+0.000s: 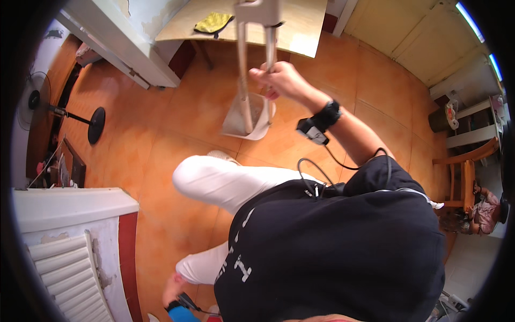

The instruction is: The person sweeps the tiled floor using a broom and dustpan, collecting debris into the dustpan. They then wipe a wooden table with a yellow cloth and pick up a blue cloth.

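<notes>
My right hand (279, 78) is closed around one of two pale poles (270, 44) that rise from a long-handled dustpan (257, 135). The white pan stands on the tiled floor below the hand. A pale plastic piece (259, 13), blurred, joins or covers the poles at the upper edge; its kind is unclear. My left hand (174, 286) is low at the left, against or beside the knee of my white trousers (193, 267). Its fingers are partly hidden, and nothing shows in it. Both wrists carry black devices with cables.
A wooden table (299, 20) with a yellow cloth item (213, 23) stands ahead. At the left are a black fan (96, 125), a white door frame (120, 44) and a white radiator (70, 273). A wooden chair (466, 183) and a person in pink (487, 213) are at the right.
</notes>
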{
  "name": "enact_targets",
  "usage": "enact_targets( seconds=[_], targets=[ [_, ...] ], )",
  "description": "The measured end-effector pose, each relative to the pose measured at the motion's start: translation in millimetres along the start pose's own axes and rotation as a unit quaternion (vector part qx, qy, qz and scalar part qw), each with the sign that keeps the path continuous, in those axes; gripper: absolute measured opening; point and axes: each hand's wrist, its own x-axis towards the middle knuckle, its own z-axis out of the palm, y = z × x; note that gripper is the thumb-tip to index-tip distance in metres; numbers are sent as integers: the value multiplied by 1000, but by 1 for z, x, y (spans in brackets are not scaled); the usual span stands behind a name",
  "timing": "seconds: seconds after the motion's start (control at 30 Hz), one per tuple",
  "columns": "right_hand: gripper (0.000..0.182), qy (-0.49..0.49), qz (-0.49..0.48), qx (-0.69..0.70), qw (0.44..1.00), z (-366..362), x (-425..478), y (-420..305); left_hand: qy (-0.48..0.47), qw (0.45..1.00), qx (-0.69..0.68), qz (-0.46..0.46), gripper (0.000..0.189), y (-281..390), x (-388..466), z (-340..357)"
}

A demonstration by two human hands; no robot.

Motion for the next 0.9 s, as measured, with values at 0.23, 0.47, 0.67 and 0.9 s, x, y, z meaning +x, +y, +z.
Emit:
enact_targets(
  seconds=[0.23,0.47,0.67,0.9],
  targets=[
    [43,65,40,48,996,-28,-37,26,57,996,-3,66,36,27,60,-49],
    [46,133,67,27,988,-50,-46,24,23,993,23,112,40,59,130,-85],
    [42,222,51,57,972,-57,-51,30,61,993,42,97,41,95,131,-127],
    [41,309,39,69,948,-64,-54,34,133,959,52,244,35,115,132,-131]
  ],
)
